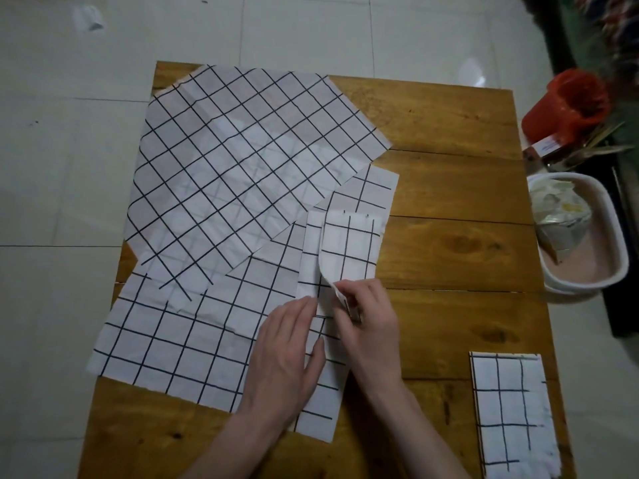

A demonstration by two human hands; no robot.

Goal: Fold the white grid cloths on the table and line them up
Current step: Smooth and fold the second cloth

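Two unfolded white grid cloths lie overlapped on the wooden table [449, 236]: one [242, 160] turned diagonally at the back left, one [179, 340] under it toward the front left. On top of them lies a partly folded grid cloth [349, 247]. My right hand [370, 323] pinches its near edge and lifts it. My left hand [290, 354] lies flat with straight fingers, pressing the cloth beside the fold. A finished folded grid cloth [511, 416] rests at the front right corner of the table.
Off the table's right side stand a white oval basin [608, 236] holding crumpled wrappers and an orange-red container [567, 108]. White tiled floor [62, 167] surrounds the table. Bare wood shows along the table's right half.
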